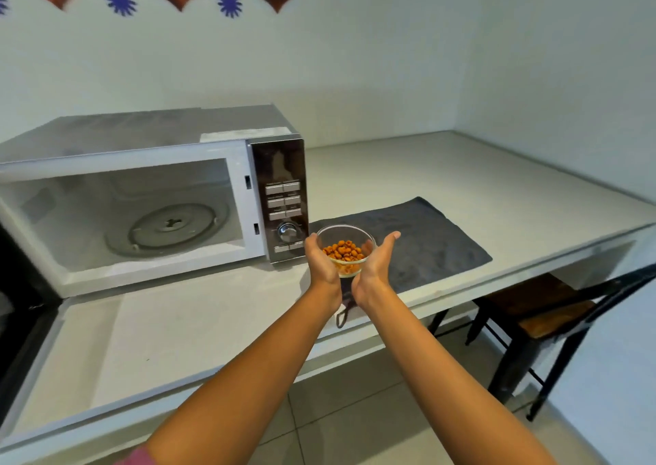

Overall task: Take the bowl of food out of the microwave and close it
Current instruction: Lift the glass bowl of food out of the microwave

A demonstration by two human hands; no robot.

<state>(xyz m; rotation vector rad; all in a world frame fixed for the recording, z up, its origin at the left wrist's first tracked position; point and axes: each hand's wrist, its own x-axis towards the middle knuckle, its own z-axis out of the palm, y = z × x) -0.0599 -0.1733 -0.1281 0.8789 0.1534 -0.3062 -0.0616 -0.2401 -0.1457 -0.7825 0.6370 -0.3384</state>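
A clear glass bowl (346,242) holding orange-brown food is cupped between both my hands, just right of the microwave's control panel and over the near left end of a grey cloth (426,241). My left hand (321,262) presses its left side and my right hand (378,264) its right side. The silver microwave (149,138) stands on the counter with its cavity exposed and its glass turntable (174,226) bare. Its door (21,322) hangs wide at the far left, seen as a dark panel at the frame edge.
The pale counter (497,180) runs right into a wall corner. A dark metal chair with a wooden seat (539,308) sits under the counter at the right. A black loop hangs over the counter's front edge below my wrists. Tiled floor lies beneath.
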